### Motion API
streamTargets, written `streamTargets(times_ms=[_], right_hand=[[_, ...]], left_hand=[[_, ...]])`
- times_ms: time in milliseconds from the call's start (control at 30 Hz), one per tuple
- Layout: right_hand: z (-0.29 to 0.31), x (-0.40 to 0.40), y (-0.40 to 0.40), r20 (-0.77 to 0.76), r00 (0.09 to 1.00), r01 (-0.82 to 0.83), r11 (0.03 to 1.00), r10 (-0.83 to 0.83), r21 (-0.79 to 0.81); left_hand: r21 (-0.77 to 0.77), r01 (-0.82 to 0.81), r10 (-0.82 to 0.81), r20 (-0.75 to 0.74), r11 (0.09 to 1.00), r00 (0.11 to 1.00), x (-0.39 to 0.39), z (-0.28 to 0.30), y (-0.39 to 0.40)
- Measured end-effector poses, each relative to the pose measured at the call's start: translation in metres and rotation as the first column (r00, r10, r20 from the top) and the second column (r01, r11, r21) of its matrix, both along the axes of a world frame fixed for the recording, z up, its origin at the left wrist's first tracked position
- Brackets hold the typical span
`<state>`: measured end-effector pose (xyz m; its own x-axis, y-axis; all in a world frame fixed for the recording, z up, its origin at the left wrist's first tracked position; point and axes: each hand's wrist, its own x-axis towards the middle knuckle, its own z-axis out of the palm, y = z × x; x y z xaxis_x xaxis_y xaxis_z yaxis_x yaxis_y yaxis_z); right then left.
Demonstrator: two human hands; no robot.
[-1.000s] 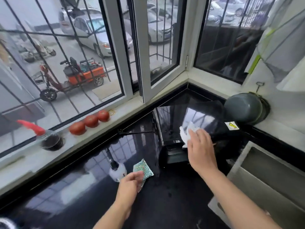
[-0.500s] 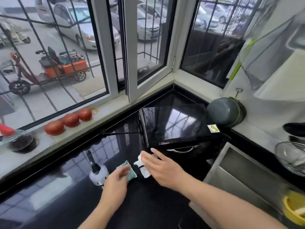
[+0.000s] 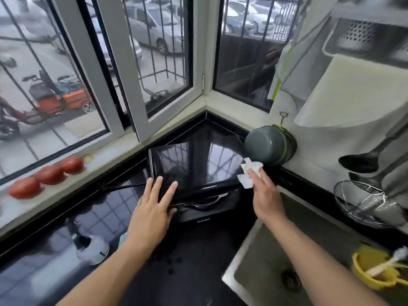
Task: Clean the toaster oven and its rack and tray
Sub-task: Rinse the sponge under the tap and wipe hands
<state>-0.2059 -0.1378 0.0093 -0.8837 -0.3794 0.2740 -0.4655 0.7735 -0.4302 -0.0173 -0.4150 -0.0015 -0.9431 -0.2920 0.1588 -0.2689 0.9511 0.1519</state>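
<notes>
Sink point(image 3: 260, 268) is sitting at your right, a yellow bowl point(image 3: 373, 274) beside it holding a brush. Toaster oven point(image 3: 196, 173) is standing on the black surface point(image 3: 55, 250) in the window corner. Your left hand point(image 3: 152, 208) is resting spread on its top-left edge; your right hand point(image 3: 265, 193) is pinching a white wipe point(image 3: 249, 171) at its right edge.

Bright daylight enters through the windows point(image 3: 154, 62) at the top and left; interior evenly lit, shadows soft. Strong glare and window-grid reflections on the glossy black countertop point(image 3: 106, 213) and the toaster oven point(image 3: 194, 164) top. Wide-angle bending of frames toward the edges; motion blur on the tomatoes point(image 3: 50, 173), the yellow bowl point(image 3: 375, 272) and the left and right margins.
</notes>
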Motion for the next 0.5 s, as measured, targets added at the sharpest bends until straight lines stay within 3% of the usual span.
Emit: streamTargets(times_ms=[200,300,367,467,500], right_hand=[[0.009,-0.036,-0.025,0.074,0.995,-0.057,0.997,0.061,-0.058],[-0.014,-0.015,-0.027,0.053,0.991,0.131,0.967,-0.123,-0.219],[-0.05,0.007,-0.023,0.32,0.906,0.384,0.854,-0.275,-0.352],[-0.063,0.013,-0.041,0.712,0.657,0.678,0.608,-0.247,-0.414],[-0.064,0.008,-0.052,0.753,0.614,0.698,0.607,-0.235,-0.379]], left_hand=[[0.026,-0.148,0.148,0.011,0.989,0.989,-0.032,0.012,-0.003],[0.091,-0.166,0.161,0.064,0.982,0.985,-0.04,0.014,-0.002],[0.157,-0.147,0.135,0.085,0.977,0.987,-0.038,0.02,-0.007],[0.358,-0.093,0.057,0.11,0.929,0.992,-0.034,0.036,-0.029],[0.479,-0.072,0.027,0.099,0.875,0.995,-0.034,0.04,-0.036]])
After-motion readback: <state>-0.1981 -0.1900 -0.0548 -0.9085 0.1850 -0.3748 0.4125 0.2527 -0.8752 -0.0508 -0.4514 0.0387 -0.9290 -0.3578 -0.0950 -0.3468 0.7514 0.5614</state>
